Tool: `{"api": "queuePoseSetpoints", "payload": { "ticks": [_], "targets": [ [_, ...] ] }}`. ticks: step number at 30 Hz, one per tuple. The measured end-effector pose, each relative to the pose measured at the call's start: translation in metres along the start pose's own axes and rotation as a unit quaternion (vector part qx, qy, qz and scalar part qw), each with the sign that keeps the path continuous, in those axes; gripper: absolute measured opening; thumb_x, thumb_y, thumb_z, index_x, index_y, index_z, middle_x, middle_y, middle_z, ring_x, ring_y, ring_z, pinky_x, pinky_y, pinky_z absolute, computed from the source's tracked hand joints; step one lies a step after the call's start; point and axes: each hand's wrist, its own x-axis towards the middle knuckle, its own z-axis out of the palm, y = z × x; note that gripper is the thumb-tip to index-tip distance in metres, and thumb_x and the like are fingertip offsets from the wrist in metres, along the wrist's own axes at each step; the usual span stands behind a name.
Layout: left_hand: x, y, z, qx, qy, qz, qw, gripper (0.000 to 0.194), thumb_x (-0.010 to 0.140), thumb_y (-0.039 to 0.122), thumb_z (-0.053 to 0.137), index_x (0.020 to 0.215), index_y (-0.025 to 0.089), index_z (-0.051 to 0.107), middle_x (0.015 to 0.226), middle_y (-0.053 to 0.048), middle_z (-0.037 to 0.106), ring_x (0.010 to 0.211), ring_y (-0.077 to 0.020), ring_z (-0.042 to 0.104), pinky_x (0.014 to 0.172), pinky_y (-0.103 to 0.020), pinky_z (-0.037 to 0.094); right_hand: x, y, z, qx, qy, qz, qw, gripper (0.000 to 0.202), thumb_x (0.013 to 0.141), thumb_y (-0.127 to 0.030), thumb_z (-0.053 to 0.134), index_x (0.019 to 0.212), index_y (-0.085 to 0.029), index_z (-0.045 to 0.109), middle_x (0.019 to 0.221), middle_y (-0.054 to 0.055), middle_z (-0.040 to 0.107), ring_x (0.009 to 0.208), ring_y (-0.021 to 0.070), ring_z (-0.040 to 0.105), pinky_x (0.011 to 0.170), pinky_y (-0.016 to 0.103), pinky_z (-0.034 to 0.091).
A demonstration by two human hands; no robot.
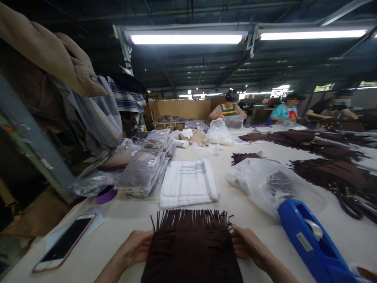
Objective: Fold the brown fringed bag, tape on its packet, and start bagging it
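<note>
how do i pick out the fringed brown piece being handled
On the white table, look nearest the camera, between smartphone and blue tape dispenser. That dark brown fringed cloth, unlike the brown fringed pieces farther right, is held by the left hand and right hand.

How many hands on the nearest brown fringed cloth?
2. The left hand is at the left edge of the dark brown fringed cloth; the right hand is at its right edge. Some fingertips are hidden, but no third hand shows there.

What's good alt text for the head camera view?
Two hands hold a brown fringed cloth by its sides at a pale table. A folded white cloth lies beyond, a phone left, a blue tape dispenser right.
</note>
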Motion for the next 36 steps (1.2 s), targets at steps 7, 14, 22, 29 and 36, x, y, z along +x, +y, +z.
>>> {"api": "queuePoseSetpoints", "payload": {
  "ticks": [7,14,22,29,36],
  "targets": [
    [0.047,0.015,0.002,-0.119,-0.224,-0.115,0.96,0.054,0.069,0.052,0.068,0.1,0.007,0.065,0.099,-0.014,0.069,0.098,-0.0271,0.063,0.092,-0.035,0.047,0.04,-0.025,0.01,0.17,-0.265,0.125,0.941,0.037,0.086,-0.04,0.05,0.098,-0.007,0.064,0.095,0.013,0.069,0.101,0.0199,0.062,0.099,0.034,0.037],
    [0.088,0.037,0.025,-0.131,-0.379,-0.144,0.905,0.043,0.066,0.036,0.073,0.101,0.012,0.065,0.102,-0.012,0.068,0.105,-0.0273,0.059,0.097,-0.037,0.041,0.077,-0.022,0.018,0.211,-0.309,0.217,0.902,0.036,0.085,-0.037,0.051,0.102,-0.008,0.065,0.097,0.011,0.07,0.108,0.0193,0.058,0.106,0.035,0.029],
    [0.119,0.046,0.057,-0.026,-0.433,-0.189,0.881,0.043,0.053,0.034,0.08,0.09,0.015,0.068,0.092,-0.008,0.07,0.093,-0.0296,0.063,0.086,-0.038,0.048,0.087,-0.049,0.033,0.1,-0.348,0.142,0.921,0.052,0.069,-0.036,0.067,0.115,-0.012,0.059,0.1,0.01,0.068,0.103,0.0249,0.061,0.096,0.038,0.041],
    [0.057,0.058,0.055,0.247,-0.467,0.126,0.84,0.04,0.084,0.02,0.048,0.124,0.025,0.053,0.124,-0.003,0.058,0.119,-0.0287,0.049,0.104,-0.043,0.035,0.044,-0.066,0.045,-0.403,-0.401,-0.17,0.805,0.041,0.09,-0.027,0.044,0.131,-0.028,0.047,0.126,0.003,0.058,0.118,0.019,0.051,0.103,0.036,0.034],
    [0.024,-0.051,0.05,0.424,-0.329,0.43,0.726,0.052,0.09,0.021,0.039,0.139,0.029,0.025,0.145,-0.009,0.023,0.134,-0.0318,0.019,0.108,-0.057,0.017,0.0,0.01,0.045,-0.676,-0.209,-0.529,0.468,0.04,0.091,-0.022,0.047,0.131,-0.021,0.045,0.139,0.003,0.041,0.132,0.0229,0.029,0.107,0.047,0.021]
  ]
}}
